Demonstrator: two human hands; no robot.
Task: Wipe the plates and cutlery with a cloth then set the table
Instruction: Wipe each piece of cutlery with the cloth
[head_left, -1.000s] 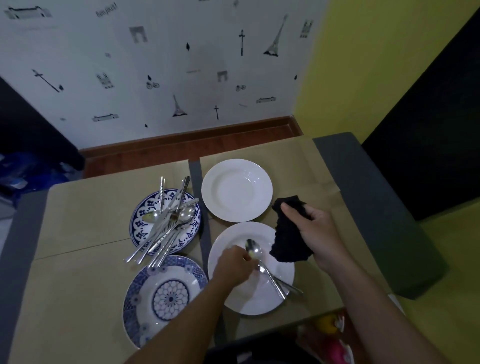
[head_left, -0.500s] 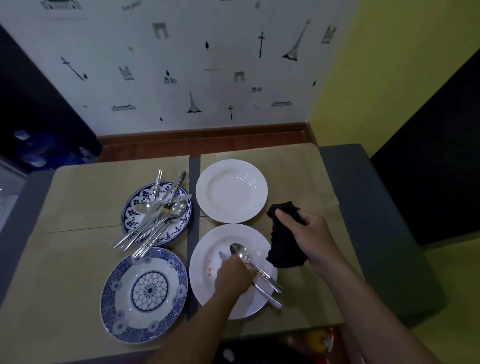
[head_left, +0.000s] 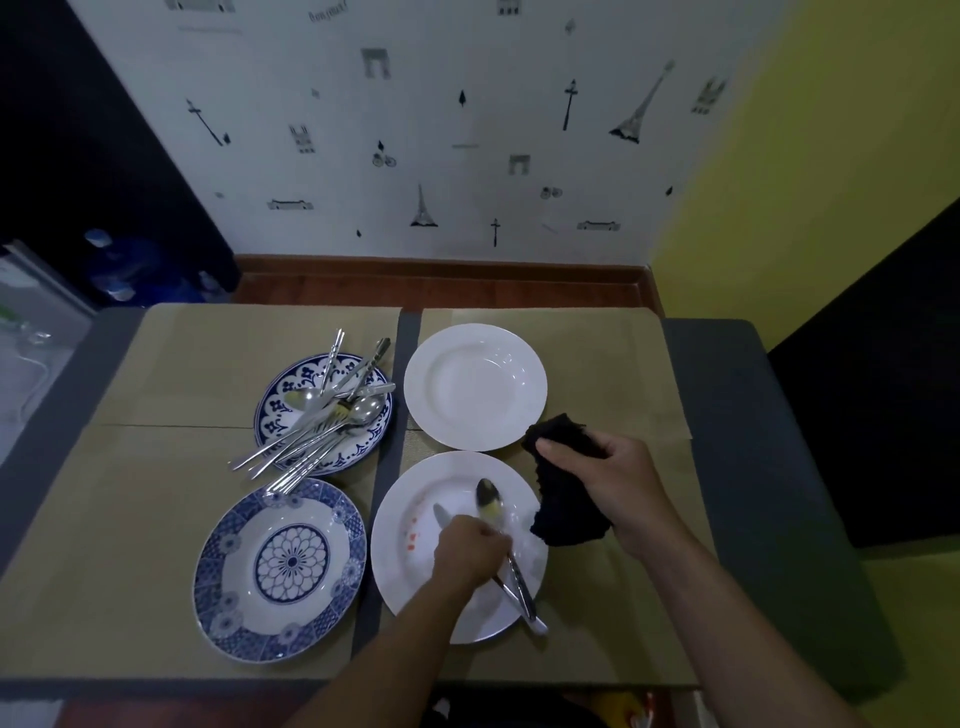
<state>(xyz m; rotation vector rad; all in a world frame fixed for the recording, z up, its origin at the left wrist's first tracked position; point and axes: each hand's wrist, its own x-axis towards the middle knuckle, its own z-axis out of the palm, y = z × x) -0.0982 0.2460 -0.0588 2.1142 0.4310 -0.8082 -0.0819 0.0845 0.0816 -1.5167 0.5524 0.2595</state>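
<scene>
Over the near white plate (head_left: 408, 584) my left hand (head_left: 470, 553) is curled tight around a spoon (head_left: 489, 502) and a second utensil (head_left: 442, 515). Just right of that plate's rim, my right hand (head_left: 608, 483) clenches the dark cloth (head_left: 566, 512).

Tan mats (head_left: 182, 364) cover most of the grey desk (head_left: 727, 415). Four plates lie on them: near blue plate (head_left: 280, 569) and far blue plate (head_left: 270, 415) left of centre, near white plate (head_left: 400, 519) and far white plate (head_left: 475, 387) just beside them.
</scene>
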